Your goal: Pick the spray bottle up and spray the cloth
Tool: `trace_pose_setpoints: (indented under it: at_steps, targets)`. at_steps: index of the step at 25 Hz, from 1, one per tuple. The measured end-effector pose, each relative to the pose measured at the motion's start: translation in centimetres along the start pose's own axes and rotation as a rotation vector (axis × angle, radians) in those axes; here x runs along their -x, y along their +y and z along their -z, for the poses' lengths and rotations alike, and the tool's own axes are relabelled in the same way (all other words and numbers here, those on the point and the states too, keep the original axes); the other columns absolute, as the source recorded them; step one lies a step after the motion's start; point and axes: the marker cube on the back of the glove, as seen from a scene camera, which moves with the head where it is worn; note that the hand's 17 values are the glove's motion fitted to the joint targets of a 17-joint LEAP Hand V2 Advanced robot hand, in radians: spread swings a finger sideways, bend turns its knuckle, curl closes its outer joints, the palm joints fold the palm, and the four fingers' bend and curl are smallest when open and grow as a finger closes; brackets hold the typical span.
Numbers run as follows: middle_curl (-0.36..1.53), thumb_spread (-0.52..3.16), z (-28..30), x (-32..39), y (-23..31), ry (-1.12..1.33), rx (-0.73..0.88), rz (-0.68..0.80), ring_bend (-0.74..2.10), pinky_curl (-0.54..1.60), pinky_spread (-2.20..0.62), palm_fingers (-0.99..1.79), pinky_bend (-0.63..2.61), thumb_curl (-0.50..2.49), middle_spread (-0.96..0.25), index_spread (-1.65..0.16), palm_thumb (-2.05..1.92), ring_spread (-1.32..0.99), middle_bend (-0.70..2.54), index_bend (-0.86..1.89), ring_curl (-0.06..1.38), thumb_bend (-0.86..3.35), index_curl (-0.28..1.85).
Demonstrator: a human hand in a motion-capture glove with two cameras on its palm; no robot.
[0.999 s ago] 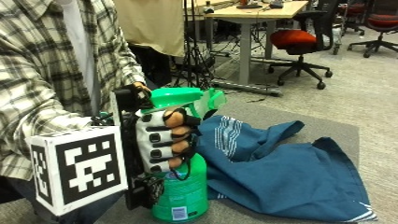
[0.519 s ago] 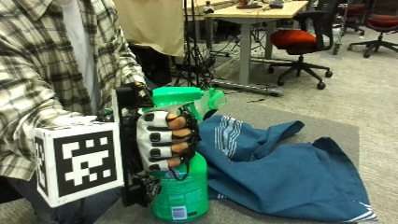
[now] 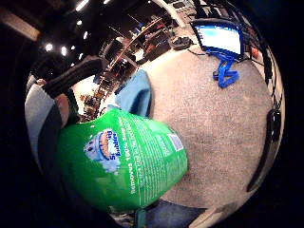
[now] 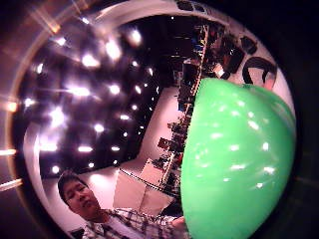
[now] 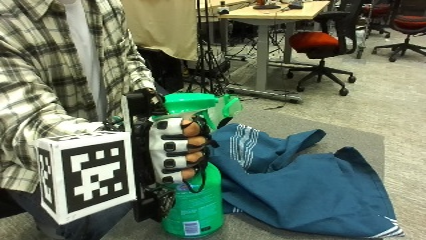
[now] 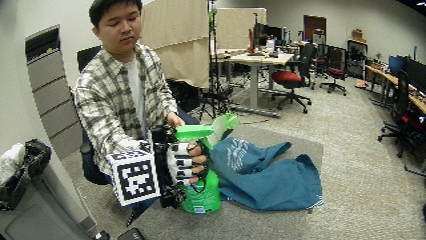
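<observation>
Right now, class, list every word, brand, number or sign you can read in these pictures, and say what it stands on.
Green plastic spray bottle: the label carries a cartoon logo and lines of white print, all too blurred to read.
The same bottle's lower front: a small white patch, too small to read.
Crumpled blue cloth with white stripes: no text.
Nothing else readable.

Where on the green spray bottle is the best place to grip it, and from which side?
Around the narrow neck just under the trigger head, from the side away from the nozzle. The spray bottle stands upright, and the right hand wraps exactly there, facing the cloth.
</observation>
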Motion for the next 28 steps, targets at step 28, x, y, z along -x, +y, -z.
trace_pose_setpoints:
  at_steps: [28]
  targets:
    - [0.52, 0.16, -4.6, 6.3, -3.6, 0.352, 0.495, 0.045, 0.54, 0.38, -0.16, 1.31, 0.43, 0.79, -0.1, -0.19, 1.08, -0.21, 0.55, 0.33, 0.48, -0.03, 0.52]
